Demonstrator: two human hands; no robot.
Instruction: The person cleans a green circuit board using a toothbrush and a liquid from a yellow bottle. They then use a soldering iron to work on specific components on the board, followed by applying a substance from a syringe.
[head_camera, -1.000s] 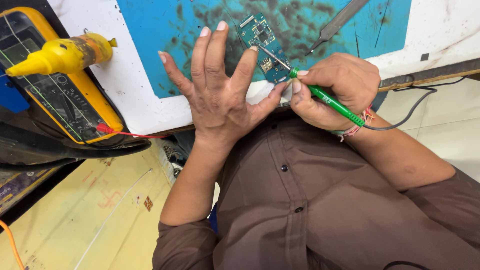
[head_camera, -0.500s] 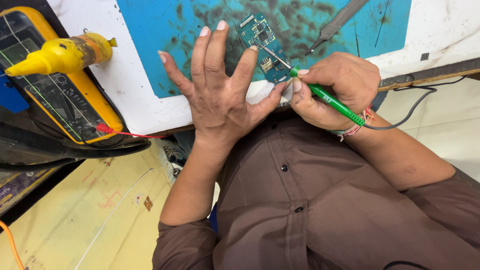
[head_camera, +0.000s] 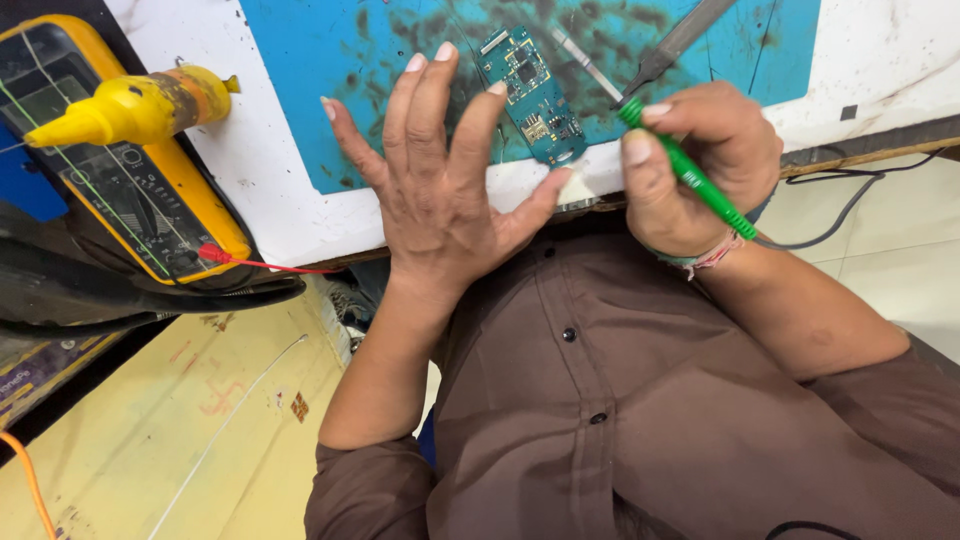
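A small teal circuit board (head_camera: 533, 97) lies on a stained blue mat (head_camera: 330, 60) at the near edge of the bench. My left hand (head_camera: 440, 190) rests on the mat beside the board with fingers spread, its fingertip and thumb touching the board's left and lower edge. My right hand (head_camera: 700, 165) grips a green-handled soldering iron (head_camera: 690, 175) like a pen. The iron's metal tip (head_camera: 575, 50) hovers above and to the right of the board, apart from it.
A yellow multimeter (head_camera: 110, 180) with a red lead (head_camera: 260, 263) lies at the left, and a yellow squeeze bottle (head_camera: 140, 105) rests on it. A grey tool (head_camera: 680, 40) lies on the mat at the back right. A black cable (head_camera: 850, 195) hangs off the bench edge.
My right hand has lifted the iron's tip off the board and moved it up and to the right. My left hand still holds the board.
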